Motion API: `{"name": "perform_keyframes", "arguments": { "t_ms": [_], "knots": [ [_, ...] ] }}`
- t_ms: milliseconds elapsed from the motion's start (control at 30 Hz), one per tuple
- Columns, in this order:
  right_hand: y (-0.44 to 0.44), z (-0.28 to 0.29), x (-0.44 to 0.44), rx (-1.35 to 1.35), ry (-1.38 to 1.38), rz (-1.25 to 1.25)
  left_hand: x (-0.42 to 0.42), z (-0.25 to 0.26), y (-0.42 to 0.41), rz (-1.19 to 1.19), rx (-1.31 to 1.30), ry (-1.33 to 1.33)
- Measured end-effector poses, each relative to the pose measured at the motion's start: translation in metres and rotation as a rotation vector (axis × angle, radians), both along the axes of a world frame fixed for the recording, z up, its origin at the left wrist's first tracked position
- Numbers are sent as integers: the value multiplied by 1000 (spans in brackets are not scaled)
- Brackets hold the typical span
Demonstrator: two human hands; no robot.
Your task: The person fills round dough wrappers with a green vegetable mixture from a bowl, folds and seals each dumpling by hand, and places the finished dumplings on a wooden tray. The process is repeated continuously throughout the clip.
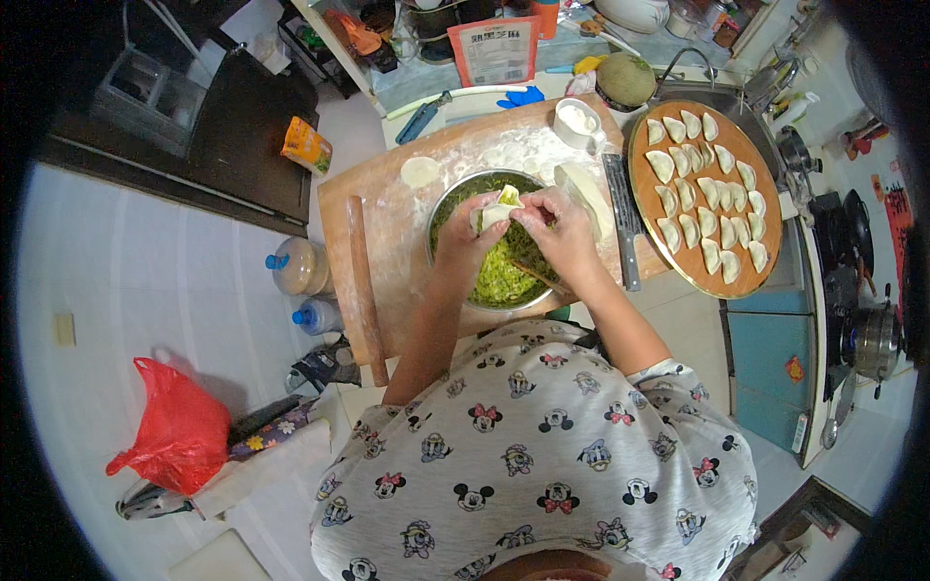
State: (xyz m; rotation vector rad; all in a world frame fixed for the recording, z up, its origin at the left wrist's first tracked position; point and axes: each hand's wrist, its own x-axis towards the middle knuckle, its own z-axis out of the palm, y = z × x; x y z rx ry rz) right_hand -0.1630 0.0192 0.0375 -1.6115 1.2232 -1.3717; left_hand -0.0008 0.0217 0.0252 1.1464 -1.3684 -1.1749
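Between my two hands is a partly folded dumpling [498, 210], with green filling showing at its upper opening. My left hand [468, 236] holds its left side, and the fingers of my right hand [556, 225] pinch its right edge. Both hands are above a metal bowl [523, 306] of chopped green filling [501, 272]; a wooden utensil [539, 276] rests in the bowl. A round dough wrapper [420, 172] lies on the floured wooden board [399, 240], up and left of the bowl. Several more wrappers [527, 156] lie behind the bowl, beside a thick piece of dough [585, 196].
A rolling pin [363, 290] lies at the board's left. A cleaver [623, 225] lies to the right, beside a round board [657, 254] bearing several folded dumplings [708, 191]. A white cup of flour [577, 123] stands at the back, near a melon [625, 80].
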Motion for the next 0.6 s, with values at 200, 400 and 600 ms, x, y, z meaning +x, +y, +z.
{"name": "perform_keyframes", "arguments": {
  "t_ms": [200,400,600],
  "knots": [
    [-1,12,-5,-290,251,-21,-3,1,1,-41,28,112],
    [-6,1,-5,-218,205,22,-4,9,4,-46,100,176],
    [-6,2,-3,118,-26,89,2,10,4,-48,104,128]
  ]
}}
